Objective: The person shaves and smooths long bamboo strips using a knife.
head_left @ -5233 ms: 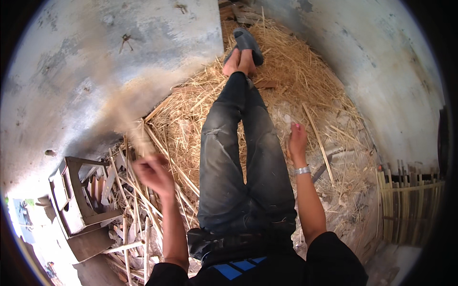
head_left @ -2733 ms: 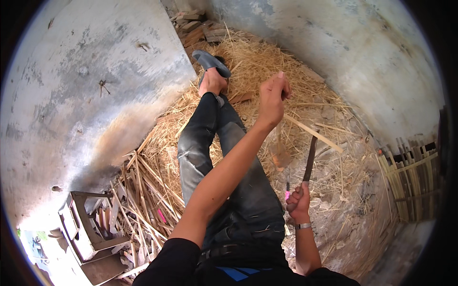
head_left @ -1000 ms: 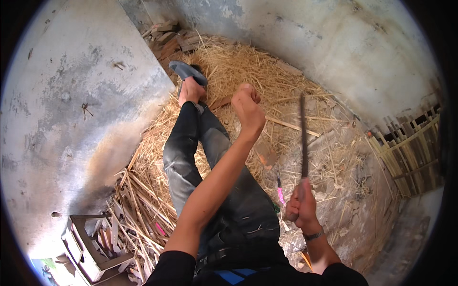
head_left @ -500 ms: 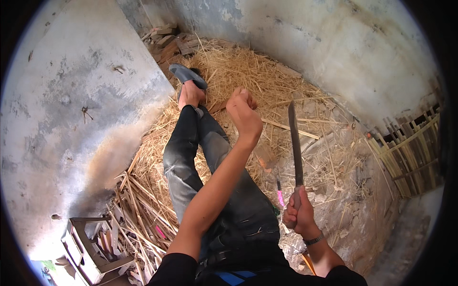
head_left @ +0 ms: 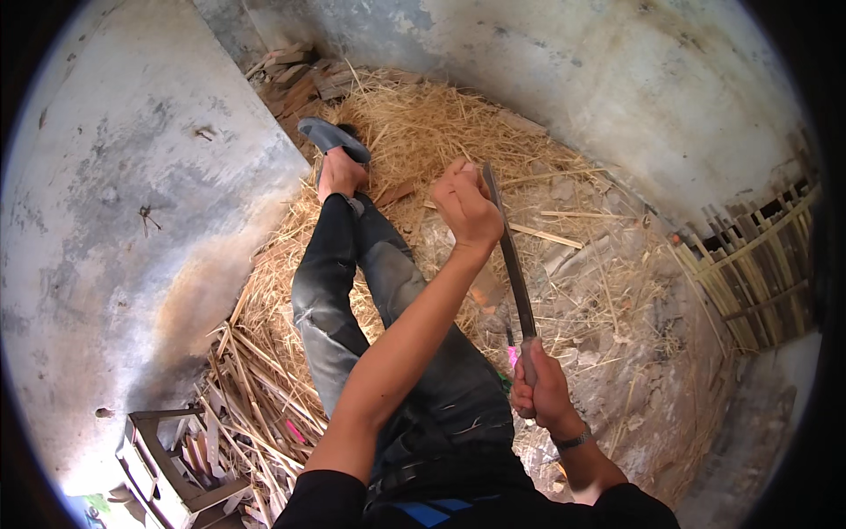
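Observation:
My right hand (head_left: 545,392) is wrapped round the handle of a machete (head_left: 515,273) with a long, narrow dark blade. The blade points away from me and leans left, its tip close beside my left hand (head_left: 467,204). That hand is closed, fingers curled, out past my knees; whatever it may hold is hidden or too thin to make out. Whether the blade touches the fingers or only overlaps them, I cannot tell. Below the blade, beside my thigh, lies a slim tool with a pink handle (head_left: 512,355).
Straw and shavings (head_left: 423,123) cover the floor up to the stained walls. Long split strips (head_left: 256,397) are piled at left, near a wooden frame (head_left: 167,467). A slatted bamboo basket (head_left: 758,282) stands at right. My legs (head_left: 339,273) stretch forward, a grey sandal (head_left: 333,137) on one foot.
The machete has swung left, bringing its tip from well right of my left hand to right beside it. My left hand has shifted slightly right.

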Available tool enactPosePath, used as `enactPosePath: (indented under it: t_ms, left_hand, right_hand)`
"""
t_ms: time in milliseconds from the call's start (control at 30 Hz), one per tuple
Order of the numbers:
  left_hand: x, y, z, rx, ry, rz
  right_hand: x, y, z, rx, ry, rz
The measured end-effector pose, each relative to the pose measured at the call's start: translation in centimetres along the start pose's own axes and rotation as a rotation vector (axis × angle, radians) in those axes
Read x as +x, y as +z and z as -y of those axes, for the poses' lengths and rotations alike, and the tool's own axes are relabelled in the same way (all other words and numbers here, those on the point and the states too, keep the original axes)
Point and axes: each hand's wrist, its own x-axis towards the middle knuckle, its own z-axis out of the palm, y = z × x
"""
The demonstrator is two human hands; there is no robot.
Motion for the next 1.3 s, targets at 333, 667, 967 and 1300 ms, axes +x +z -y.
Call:
enactPosePath:
  t_ms: [333, 667, 967, 1300]
  left_hand:
    - [0.4, 1.5, -1.2, 0.18, 0.076, 0.015]
    - [-0.4, 3.1, 0.2, -0.085, 0.002, -0.026]
    - [2.1, -1.0, -0.7, -0.268, -0.019, -0.034]
    - [-2.1, -1.2, 2.1, 0.177, 0.054, 0.102]
  right_hand:
    - [1.1, -1.1, 2.3, -0.044, -0.106, -0.03]
    - [0.2, -1.7, -3.5, 0.049, 0.083, -0.012]
    - [-1.2, -1.0, 0.0, 0.274, -0.469, -0.02]
    - [-0.3, -2.8, 0.6, -0.024, 0.003, -0.041]
